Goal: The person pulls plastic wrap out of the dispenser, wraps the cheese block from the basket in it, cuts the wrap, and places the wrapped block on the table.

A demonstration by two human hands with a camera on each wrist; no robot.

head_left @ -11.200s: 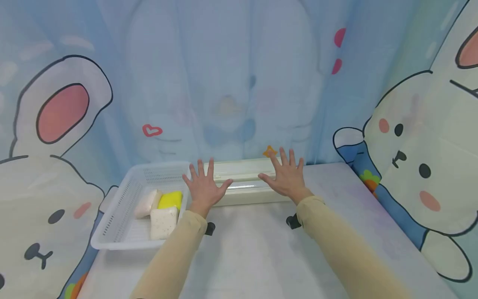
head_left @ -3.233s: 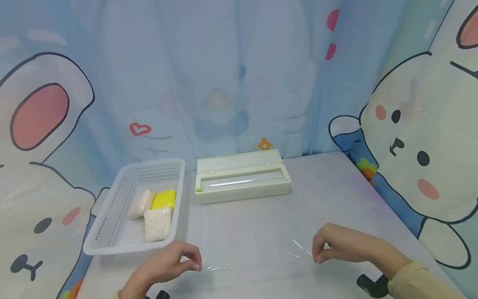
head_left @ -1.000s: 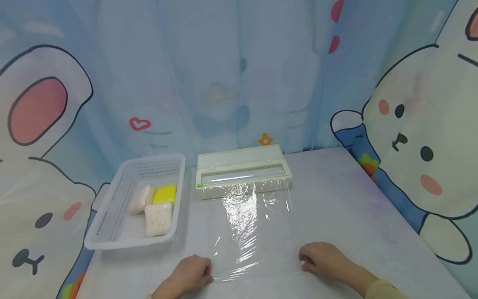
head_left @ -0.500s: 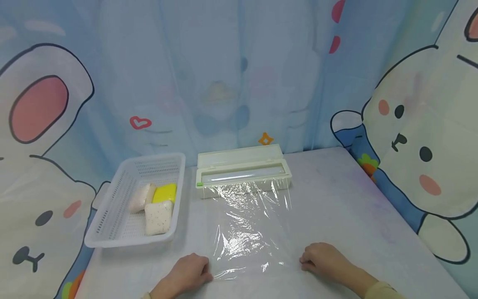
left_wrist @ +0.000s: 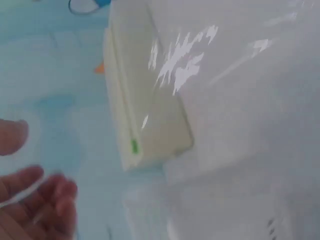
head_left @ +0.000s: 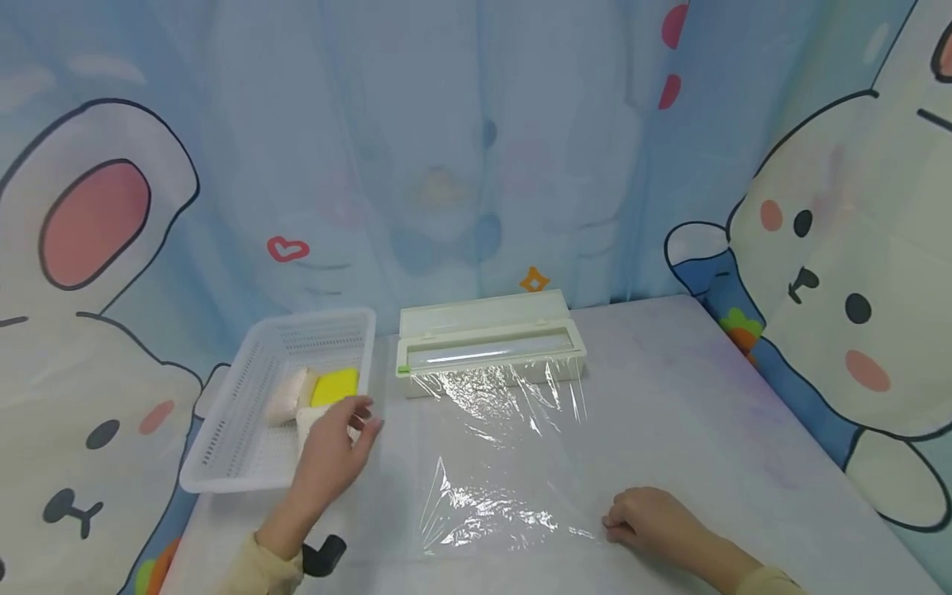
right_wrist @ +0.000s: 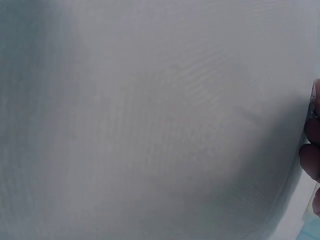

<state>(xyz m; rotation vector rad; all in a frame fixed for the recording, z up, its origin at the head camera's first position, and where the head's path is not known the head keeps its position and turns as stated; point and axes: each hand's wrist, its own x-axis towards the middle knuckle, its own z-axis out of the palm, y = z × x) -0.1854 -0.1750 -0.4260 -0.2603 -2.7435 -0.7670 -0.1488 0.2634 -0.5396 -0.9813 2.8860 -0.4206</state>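
Clear cling film (head_left: 483, 496) stretches over the table from an open cream dispenser box (head_left: 491, 380), its roll showing inside. My right hand (head_left: 654, 525) rests on the table with fingers curled, pinching the film's near right corner. My left hand (head_left: 335, 450) is off the film, above the right rim of a white perforated basket (head_left: 195, 475); its fingers are loosely bent and hold nothing. It partly covers a white speckled block (head_left: 305, 420). A yellow block (head_left: 335, 387) and a pale pinkish block (head_left: 290, 397) lie beside that one. The left wrist view shows the left hand's fingers (left_wrist: 37, 200) apart.
The dispenser's lid (head_left: 483, 314) stands raised at the back, against a blue curtain (head_left: 446, 124) with cartoon rabbits. The white-covered table (head_left: 706, 413) extends to the right of the film. The basket borders the film's left side.
My left hand has let go of the film's near left corner and moved up and left to the basket. My right hand stays at its corner. Earlier, both hands drew the film out of the box.
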